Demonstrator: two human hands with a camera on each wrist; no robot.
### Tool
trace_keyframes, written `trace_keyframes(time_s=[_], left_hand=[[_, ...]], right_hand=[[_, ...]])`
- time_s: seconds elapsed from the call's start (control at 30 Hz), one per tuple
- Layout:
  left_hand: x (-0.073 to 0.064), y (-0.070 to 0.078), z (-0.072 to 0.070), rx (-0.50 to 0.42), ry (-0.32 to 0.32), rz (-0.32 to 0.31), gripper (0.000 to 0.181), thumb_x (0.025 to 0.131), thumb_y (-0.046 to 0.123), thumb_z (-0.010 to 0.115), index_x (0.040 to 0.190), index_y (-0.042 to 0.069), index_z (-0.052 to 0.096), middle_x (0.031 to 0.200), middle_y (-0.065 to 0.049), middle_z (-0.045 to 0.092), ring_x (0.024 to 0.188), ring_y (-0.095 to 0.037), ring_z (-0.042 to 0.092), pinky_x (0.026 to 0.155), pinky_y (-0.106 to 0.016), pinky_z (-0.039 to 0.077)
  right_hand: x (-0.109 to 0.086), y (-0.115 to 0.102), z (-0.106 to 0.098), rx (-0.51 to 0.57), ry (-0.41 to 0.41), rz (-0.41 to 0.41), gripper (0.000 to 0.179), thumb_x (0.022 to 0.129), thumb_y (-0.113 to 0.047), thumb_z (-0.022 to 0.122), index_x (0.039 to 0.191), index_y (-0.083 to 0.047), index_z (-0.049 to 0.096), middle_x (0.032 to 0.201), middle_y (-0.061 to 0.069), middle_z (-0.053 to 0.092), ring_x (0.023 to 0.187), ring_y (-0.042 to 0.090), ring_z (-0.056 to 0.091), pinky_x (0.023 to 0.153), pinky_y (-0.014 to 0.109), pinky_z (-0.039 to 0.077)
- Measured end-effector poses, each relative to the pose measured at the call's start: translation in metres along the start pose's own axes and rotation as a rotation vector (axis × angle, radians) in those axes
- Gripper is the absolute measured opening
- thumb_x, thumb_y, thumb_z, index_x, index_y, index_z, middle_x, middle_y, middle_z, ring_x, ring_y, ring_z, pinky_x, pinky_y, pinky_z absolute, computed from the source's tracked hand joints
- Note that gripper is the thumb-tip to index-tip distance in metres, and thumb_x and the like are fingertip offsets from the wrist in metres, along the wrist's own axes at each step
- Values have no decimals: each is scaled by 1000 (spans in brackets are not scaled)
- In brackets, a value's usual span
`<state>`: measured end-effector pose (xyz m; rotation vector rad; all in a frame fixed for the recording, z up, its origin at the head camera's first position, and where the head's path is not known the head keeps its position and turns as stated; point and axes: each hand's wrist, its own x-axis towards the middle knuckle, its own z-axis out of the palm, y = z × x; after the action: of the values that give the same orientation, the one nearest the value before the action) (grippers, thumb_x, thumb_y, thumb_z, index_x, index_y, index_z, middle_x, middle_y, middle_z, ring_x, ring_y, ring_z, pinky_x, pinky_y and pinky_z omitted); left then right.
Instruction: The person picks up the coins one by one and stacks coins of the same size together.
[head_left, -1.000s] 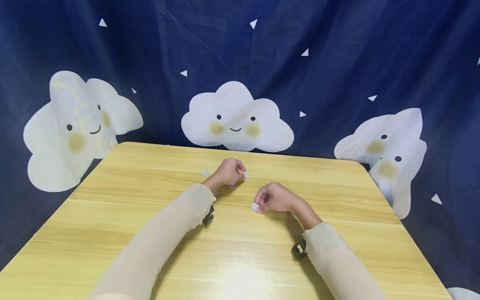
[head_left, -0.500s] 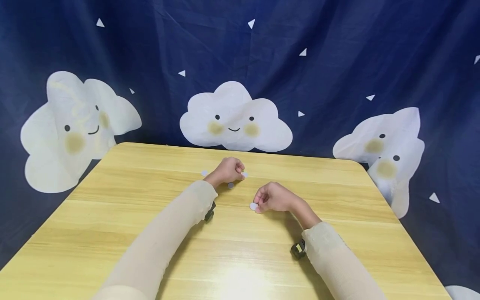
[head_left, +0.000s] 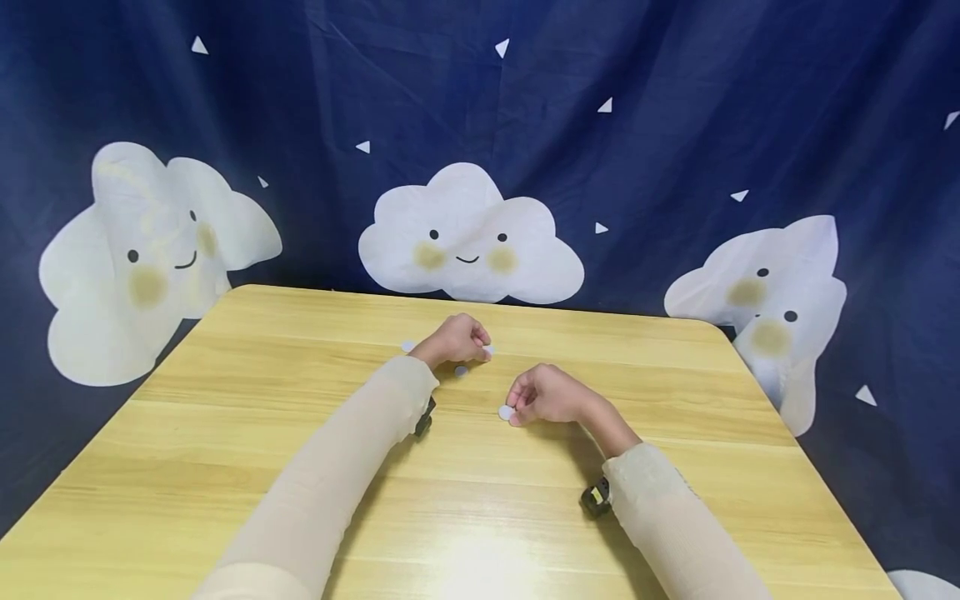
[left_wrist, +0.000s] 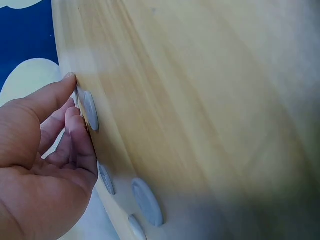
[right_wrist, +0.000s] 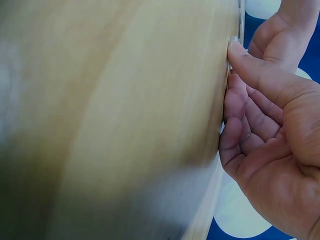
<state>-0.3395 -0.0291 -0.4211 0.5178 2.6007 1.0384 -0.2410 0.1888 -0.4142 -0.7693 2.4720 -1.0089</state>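
My left hand [head_left: 459, 337] is on the far middle of the table, its thumb and fingertips pinching a small flat pale disc [head_left: 489, 350] at the wood. Nearer and to the right, my right hand [head_left: 551, 393] pinches another round pale disc [head_left: 506, 412] by its edge, low on the tabletop; in the right wrist view its thumb hides most of that disc. Two loose discs lie beside the left wrist, one disc [head_left: 407, 346] to its left and one disc [head_left: 461, 371] just in front. Several thick-edged grey discs [left_wrist: 147, 202] show near the left hand in the left wrist view.
The light wooden table [head_left: 480, 492] ends at a far edge behind the hands. Behind it hangs a dark blue curtain [head_left: 637, 167] with smiling clouds. Small black devices [head_left: 596, 497] sit at both wrists.
Both hands stay almost in place with their discs. The left sleeve shifts slightly right and covers a disc that peeked out by the wrist earlier. The head view turns very slightly.
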Motion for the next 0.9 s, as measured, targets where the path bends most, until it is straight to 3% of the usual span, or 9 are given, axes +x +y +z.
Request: trace_keyframes(time_s=[0.33, 0.67, 0.9], left_hand=[[3, 0, 1, -37, -22, -41, 18, 88, 13, 81, 102, 6, 73, 94, -4, 66, 83, -16, 57, 78, -27, 50], [1, 5, 1, -23, -65, -73, 21, 88, 13, 81, 103, 6, 69, 93, -4, 62, 84, -16, 55, 80, -28, 48], [-3, 6, 3, -6, -24, -9, 20, 88, 10, 82, 101, 7, 67, 96, -5, 63, 89, -18, 56, 84, -29, 49]], right_hand=[[0, -2, 0, 2, -7, 11, 17, 80, -6, 86, 90, -3, 73, 77, 1, 70, 72, 11, 63, 74, 26, 54], [0, -2, 0, 7, -16, 21, 17, 80, -6, 86, 90, -2, 72, 77, 1, 70, 72, 10, 63, 73, 26, 54], [-1, -3, 0, 10, -14, 4, 17, 80, -6, 86, 90, -1, 73, 77, 1, 70, 72, 10, 63, 73, 26, 54]])
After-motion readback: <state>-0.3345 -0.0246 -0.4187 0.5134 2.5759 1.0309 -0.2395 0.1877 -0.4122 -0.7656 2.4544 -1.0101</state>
